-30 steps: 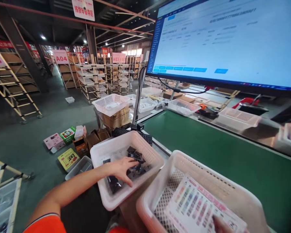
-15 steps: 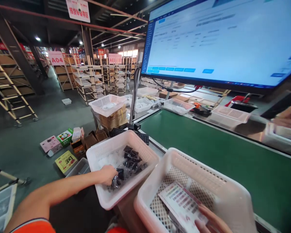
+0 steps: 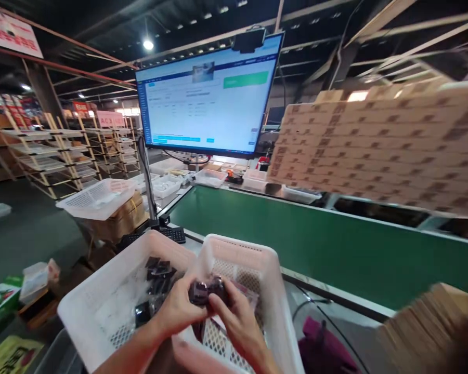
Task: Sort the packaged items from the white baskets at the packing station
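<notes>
Both hands meet over the near side of the right white basket (image 3: 283, 317). Between them are small black items in clear plastic wrap (image 3: 199, 293); their exact kind cannot be made out. My left hand (image 3: 179, 309) grips them from the left, fingers closed. My right hand (image 3: 239, 319) holds them from the other side, its thumb pressed against the wrap. More black wrapped items (image 3: 158, 272) lie in the left white basket (image 3: 78, 298), beside clear plastic bags. A printed flat pack (image 3: 250, 295) lies in the right basket, partly hidden behind my right hand.
A green conveyor belt (image 3: 315, 234) runs behind the baskets. A monitor (image 3: 206, 104) stands over a black keyboard (image 3: 173, 235). Flattened cardboard stacks stand at the right (image 3: 374, 150) and near right (image 3: 432, 332). A purple cloth (image 3: 323, 348) lies beside the right basket.
My left hand has lifted black wrapped items out of the left basket and across to the right. My right hand has let go of the printed pack and joined it. The view has turned right.
</notes>
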A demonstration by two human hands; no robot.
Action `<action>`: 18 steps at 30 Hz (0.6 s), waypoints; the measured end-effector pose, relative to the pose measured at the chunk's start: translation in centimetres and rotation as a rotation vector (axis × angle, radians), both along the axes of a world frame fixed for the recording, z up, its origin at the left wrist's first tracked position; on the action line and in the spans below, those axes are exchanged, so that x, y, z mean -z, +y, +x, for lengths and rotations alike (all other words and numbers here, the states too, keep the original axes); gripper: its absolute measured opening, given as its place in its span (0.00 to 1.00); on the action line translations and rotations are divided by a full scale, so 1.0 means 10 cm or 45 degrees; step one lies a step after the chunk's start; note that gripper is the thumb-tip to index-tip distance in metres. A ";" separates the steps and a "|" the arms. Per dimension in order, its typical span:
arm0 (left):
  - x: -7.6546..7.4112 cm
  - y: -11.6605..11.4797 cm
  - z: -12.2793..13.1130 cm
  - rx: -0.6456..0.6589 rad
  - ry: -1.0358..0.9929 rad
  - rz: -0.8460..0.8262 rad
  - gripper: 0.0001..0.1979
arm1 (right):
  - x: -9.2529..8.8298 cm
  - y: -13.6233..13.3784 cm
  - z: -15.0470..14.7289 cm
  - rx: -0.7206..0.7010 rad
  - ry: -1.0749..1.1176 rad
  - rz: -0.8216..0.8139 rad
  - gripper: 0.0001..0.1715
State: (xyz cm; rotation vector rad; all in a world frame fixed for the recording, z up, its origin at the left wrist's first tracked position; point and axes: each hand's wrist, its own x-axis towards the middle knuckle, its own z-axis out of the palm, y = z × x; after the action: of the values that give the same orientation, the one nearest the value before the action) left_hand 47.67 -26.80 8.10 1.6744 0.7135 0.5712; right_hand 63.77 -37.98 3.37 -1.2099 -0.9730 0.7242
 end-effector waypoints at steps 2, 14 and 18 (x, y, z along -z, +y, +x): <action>0.06 -0.05 0.12 0.044 -0.181 -0.259 0.25 | 0.01 -0.11 0.24 0.017 0.216 -0.023 0.48; 0.22 -0.14 0.32 0.217 -0.583 -0.720 0.34 | 0.13 -0.20 0.31 0.015 0.226 -0.197 0.51; 0.29 -0.13 0.25 0.291 -0.675 -0.726 0.39 | 0.15 -0.19 0.18 -0.007 0.337 -0.291 0.49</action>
State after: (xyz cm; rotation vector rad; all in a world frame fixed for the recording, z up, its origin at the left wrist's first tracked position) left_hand 50.21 -28.07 5.21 0.9916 0.2527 0.5510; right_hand 65.56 -39.86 1.90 -1.2697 -0.6881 0.9929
